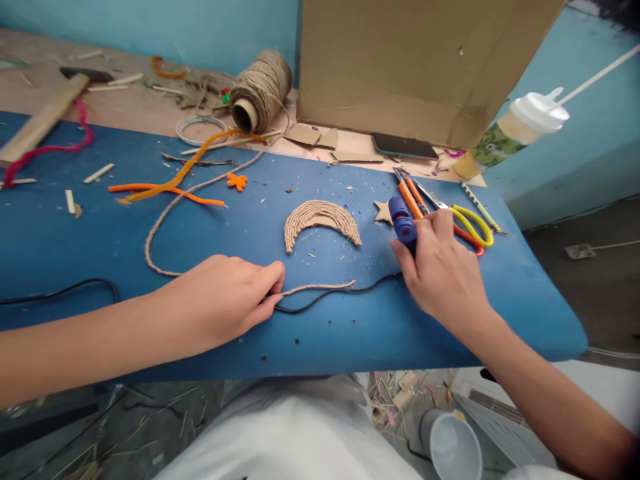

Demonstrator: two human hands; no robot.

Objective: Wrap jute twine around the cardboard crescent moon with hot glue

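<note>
My left hand [227, 301] rests on the blue table [350, 333] and pinches the loose end of a jute twine strand [320, 288] between thumb and fingers. The strand loops away to the left toward a twine spool [260, 90] at the back. My right hand [443, 273] is wrapped round a blue glue gun [401, 223], whose black cord [330, 299] trails left under the twine. Between my hands, slightly farther away, lies a crescent of cardboard covered with coiled twine [321, 221].
Yellow-handled scissors [473, 225], an orange cutter [411, 195] and a cardboard star [384, 212] lie right of the crescent. Orange pipe cleaners [165, 190], wood sticks and scraps litter the left. A cardboard box [420, 67], a phone [404, 145] and a lidded cup [515, 130] stand behind.
</note>
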